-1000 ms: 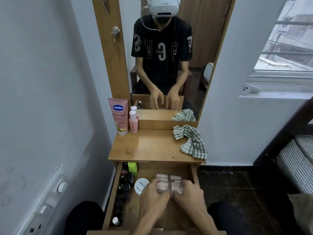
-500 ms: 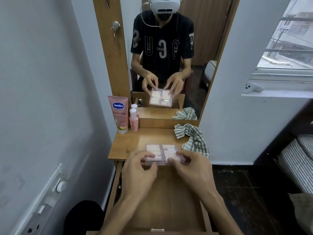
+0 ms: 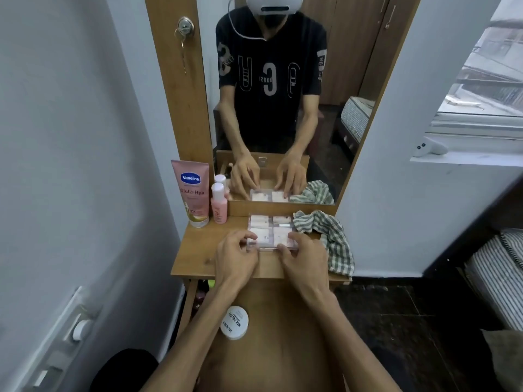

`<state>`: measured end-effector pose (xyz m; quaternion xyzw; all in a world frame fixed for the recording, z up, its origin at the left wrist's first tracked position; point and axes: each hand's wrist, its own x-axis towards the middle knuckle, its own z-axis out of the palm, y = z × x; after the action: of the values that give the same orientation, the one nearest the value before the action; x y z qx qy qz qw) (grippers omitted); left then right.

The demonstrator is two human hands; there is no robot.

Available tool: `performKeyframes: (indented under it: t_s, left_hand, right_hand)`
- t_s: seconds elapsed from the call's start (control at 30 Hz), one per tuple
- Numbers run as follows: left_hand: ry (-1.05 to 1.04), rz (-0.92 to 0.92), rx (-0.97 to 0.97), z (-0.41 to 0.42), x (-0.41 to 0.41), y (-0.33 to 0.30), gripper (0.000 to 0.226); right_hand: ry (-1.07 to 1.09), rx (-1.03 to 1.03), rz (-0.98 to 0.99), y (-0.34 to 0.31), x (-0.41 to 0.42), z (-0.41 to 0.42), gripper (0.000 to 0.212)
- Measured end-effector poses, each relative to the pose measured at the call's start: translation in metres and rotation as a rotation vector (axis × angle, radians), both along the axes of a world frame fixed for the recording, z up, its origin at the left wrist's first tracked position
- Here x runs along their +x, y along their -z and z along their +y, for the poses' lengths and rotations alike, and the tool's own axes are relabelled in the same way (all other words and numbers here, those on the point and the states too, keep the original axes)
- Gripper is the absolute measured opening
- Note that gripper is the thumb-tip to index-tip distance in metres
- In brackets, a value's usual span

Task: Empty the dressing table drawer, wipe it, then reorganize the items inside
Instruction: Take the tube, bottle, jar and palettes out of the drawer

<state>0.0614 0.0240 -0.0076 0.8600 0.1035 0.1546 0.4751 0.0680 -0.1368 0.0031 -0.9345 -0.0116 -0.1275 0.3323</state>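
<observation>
The person is holding a clear plastic box (image 3: 271,232) with both hands on the wooden counter (image 3: 203,250) of the dressing table. The box is lying flat, its far edge close to the base of the mirror (image 3: 283,94), and it is divided into compartments holding pale pink and white items too small to identify. The left hand (image 3: 236,257) is gripping the near left corner of the box, with its fingers (image 3: 250,237) curled over the edge. The right hand (image 3: 304,257) is gripping the near right corner, fingers wrapped around the front rim. Both hands are closed on the box.

Just right of the box, a green and white checked cloth (image 3: 328,239) is lying crumpled on the counter, touching the box's right side and hanging over the counter's front edge. Left of the box, well apart from it, a pink lotion tube (image 3: 192,192) is standing upright on its cap against the wall, and a small pink bottle (image 3: 218,203) with a white cap is standing just beside the tube, between the tube and the box.

Nearer than the box, below the counter's front edge, the drawer (image 3: 283,321) is standing pulled open. A round white tin (image 3: 234,322) is lying on the drawer's floor under the left forearm. A few dark bottles (image 3: 199,297) are showing at the drawer's left side, partly hidden.
</observation>
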Motion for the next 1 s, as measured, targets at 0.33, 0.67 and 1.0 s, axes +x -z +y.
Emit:
performKeyframes:
  t_s: [0.33, 0.67, 1.0]
  left_hand:
    - [-0.118, -0.126, -0.166, 0.016, -0.046, -0.005, 0.038]
    - [-0.294, -0.111, -0.253, 0.056, -0.11, 0.002, 0.034]
    - [-0.259, -0.135, -0.217, 0.06, -0.112, -0.007, 0.032]
  right_hand:
    - [-0.166, -0.002, -0.228, 0.014, -0.083, 0.026, 0.006]
    - [-0.353, -0.295, 0.375, 0.067, -0.096, 0.079, 0.045]
    - [-0.339, -0.104, 0.117, 0.001, -0.091, 0.06, 0.039]
